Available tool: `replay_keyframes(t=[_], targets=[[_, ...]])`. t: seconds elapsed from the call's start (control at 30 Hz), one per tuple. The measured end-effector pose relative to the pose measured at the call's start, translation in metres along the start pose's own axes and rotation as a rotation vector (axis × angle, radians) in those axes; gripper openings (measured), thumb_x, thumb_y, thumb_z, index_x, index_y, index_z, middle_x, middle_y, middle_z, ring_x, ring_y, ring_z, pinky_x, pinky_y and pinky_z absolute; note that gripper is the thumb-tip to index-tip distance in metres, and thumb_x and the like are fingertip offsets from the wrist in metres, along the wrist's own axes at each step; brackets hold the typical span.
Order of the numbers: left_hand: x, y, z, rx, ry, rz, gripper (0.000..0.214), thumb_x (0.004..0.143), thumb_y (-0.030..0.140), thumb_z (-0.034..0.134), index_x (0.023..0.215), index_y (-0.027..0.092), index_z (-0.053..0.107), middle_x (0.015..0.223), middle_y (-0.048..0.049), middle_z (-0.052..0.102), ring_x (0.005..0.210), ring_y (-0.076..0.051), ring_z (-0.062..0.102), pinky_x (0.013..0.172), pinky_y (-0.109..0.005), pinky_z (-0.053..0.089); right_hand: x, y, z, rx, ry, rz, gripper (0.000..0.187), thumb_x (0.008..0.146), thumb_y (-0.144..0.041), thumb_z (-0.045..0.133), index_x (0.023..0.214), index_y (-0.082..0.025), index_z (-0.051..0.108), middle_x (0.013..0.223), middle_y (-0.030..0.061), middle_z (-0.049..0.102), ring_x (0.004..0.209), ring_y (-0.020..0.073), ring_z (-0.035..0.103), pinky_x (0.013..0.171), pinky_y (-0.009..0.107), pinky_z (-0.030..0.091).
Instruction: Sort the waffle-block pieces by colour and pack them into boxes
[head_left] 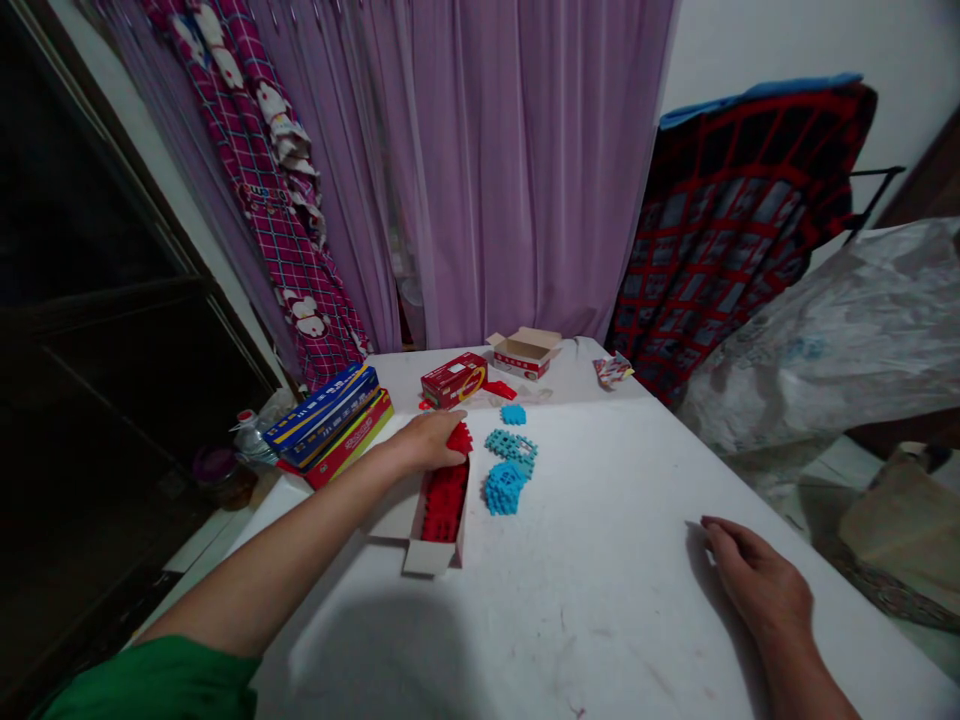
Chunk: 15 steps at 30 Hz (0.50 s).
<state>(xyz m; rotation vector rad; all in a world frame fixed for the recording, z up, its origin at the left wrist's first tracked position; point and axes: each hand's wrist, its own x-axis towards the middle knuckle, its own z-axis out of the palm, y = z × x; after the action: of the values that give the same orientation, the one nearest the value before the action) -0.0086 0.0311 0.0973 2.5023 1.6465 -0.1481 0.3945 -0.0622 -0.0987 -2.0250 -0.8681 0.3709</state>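
Note:
My left hand (427, 440) reaches across the white table (600, 600) and lies closed on red toy blocks (446, 495) at the far end of an open white cardboard box (427, 555). Just right of the box lie blue toy blocks (506, 470), with a single small blue block (513, 413) farther back. My right hand (757, 580) rests flat on the table at the right, fingers loosely spread, with nothing in it.
A closed red box (454, 380) and an open red-and-white box (525, 352) stand at the table's back edge. Stacked flat boxes (330, 425) sit at the back left. A small wrapper (613, 370) lies back right. Purple curtain behind; a plastic-covered heap on the right.

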Motion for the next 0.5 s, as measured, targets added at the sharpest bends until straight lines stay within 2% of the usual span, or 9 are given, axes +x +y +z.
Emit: replay_keyframes(t=[0.1,0.3,0.5], targets=[[0.005,-0.016,0.008,0.026,-0.040,-0.027,0.070,0.076,0.035,0.065,0.139,0.016,0.043,0.140,-0.0134,0.054,0.126,-0.027,0.053,0.104,-0.033,0.041,0.000,-0.001,-0.001,-0.031,0.015,-0.001,0.039,0.063,-0.054,0.055,0.084,-0.027,0.074,0.081,0.0045,0.074,0.081,0.0305,0.065,0.070,0.041,0.047],[0.016,-0.021,0.036,0.040,-0.055,-0.030,0.064,0.074,0.034,0.067,0.134,0.021,0.048,0.136,-0.0095,0.058,0.125,-0.027,0.054,0.102,-0.031,0.042,-0.005,-0.007,-0.004,-0.065,-0.015,0.017,0.042,0.064,-0.053,0.054,0.088,-0.025,0.074,0.086,0.0047,0.074,0.086,0.0304,0.064,0.074,0.040,0.047],[0.002,-0.031,0.036,0.010,-0.016,-0.053,0.067,0.076,0.032,0.065,0.138,0.021,0.044,0.142,-0.0108,0.052,0.130,-0.028,0.049,0.106,-0.033,0.039,-0.005,-0.004,-0.003,-0.056,0.001,-0.011,0.040,0.067,-0.051,0.053,0.089,-0.025,0.074,0.089,0.0046,0.074,0.086,0.0297,0.064,0.075,0.040,0.047]])
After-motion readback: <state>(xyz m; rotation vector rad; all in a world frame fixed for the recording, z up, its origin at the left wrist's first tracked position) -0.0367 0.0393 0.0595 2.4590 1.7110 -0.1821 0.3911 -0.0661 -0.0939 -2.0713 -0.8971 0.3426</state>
